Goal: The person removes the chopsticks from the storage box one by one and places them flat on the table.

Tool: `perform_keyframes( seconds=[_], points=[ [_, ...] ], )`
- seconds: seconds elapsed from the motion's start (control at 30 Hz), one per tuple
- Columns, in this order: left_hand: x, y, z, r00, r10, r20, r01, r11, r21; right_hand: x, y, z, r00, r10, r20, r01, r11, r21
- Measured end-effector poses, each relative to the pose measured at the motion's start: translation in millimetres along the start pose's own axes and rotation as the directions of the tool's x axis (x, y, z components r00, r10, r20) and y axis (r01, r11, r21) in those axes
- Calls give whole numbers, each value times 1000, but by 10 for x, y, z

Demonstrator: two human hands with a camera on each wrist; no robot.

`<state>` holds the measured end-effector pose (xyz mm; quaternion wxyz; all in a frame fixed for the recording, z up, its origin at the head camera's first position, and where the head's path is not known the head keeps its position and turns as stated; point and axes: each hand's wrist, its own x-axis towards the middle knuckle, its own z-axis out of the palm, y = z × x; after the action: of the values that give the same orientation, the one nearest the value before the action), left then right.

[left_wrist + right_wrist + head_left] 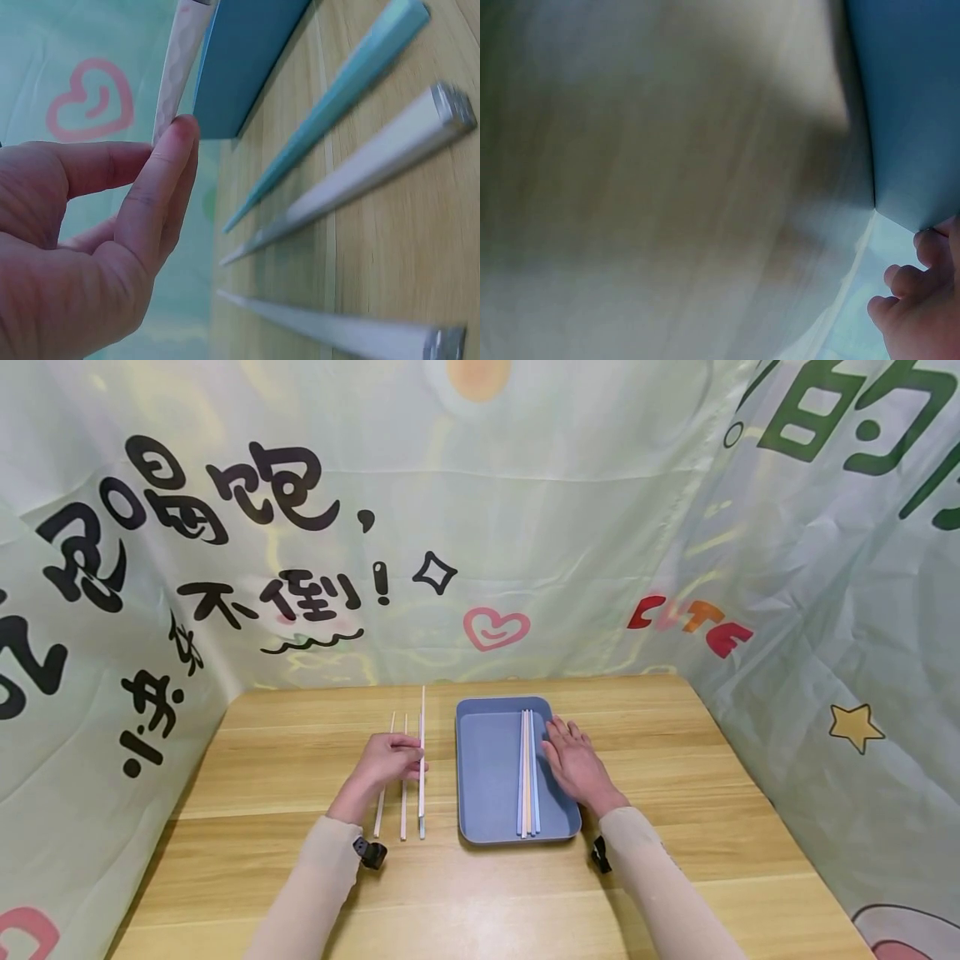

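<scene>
My left hand point(390, 758) pinches a pale pink-white chopstick point(178, 67) between thumb and fingertips, over the table left of the tray. Below it, side by side on the wood, lie a teal chopstick point(337, 105) and two whitish chopsticks point(367, 165) with silvery ends. The blue-grey rectangular tray point(486, 777) holds several pastel chopsticks point(528, 777), lying lengthwise in its right half. At the tray's right rim rests my right hand point(579, 766), fingers extended; in the right wrist view its fingertips are at the tray's outer wall.
Everything lies on a light wood table point(300, 768). A printed cloth point(405, 527) hangs behind the table and along both sides. Each wrist carries a small black camera point(370, 852).
</scene>
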<state>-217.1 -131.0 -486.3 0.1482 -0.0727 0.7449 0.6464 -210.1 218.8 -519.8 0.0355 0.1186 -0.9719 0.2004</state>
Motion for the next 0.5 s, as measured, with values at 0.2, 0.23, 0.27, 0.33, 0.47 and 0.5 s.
perform_keyframes(
  seconds=[0.2, 0.23, 0.27, 0.33, 0.47, 0.5],
  points=[
    [0, -59, -129, 1000, -9, -22, 9, 1000, 2, -2, 1, 9, 1000, -6, -15, 6, 1000, 12],
    [-3, -65, -151, 1000, -8, -25, 8, 1000, -1, -2, 2, 11, 1000, -9, -19, 9, 1000, 12],
    [-6, -73, -171, 1000, -8, -25, 8, 1000, -1, -4, 2, 13, 1000, -10, -20, 10, 1000, 11],
    [-14, -82, -210, 1000, -7, -28, 7, 1000, 1, -4, 2, 14, 1000, -15, -27, 15, 1000, 8],
    [-29, -121, -283, 999, -11, -45, 12, 1000, 26, 2, -4, 11, 1000, -15, -26, 15, 1000, 4],
    [-33, -131, -303, 999, -12, -50, 14, 999, 36, 5, -5, 8, 1000, -15, -23, 15, 1000, 5]
  ],
)
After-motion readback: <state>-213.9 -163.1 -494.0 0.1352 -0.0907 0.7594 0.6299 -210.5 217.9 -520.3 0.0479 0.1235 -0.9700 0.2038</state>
